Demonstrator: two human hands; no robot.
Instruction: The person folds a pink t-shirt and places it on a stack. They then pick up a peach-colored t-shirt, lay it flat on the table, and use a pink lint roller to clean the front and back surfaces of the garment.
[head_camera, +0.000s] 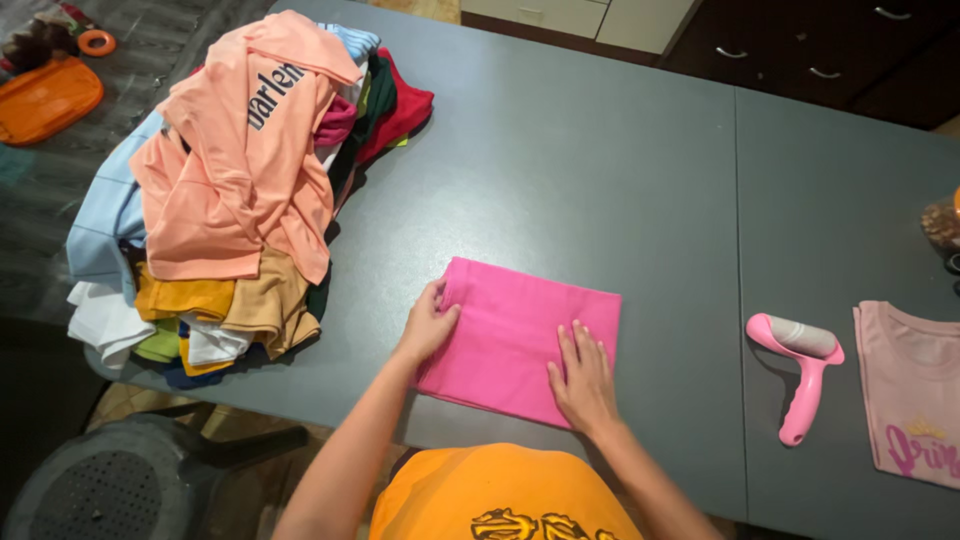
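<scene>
hands (505, 350) flat on pink garment (520, 335) | pale shirt (912, 390) cut off right

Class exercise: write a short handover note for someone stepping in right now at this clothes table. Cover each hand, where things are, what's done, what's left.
Left hand: flat on the left edge of the folded pink garment, gripping nothing.
Right hand: flat on its lower right part.
Done: pink garment lies folded on the grey table; a light pink shirt lies flat far right, beside the pink lint roller.
Left: the heap of unfolded clothes at far left.
</scene>
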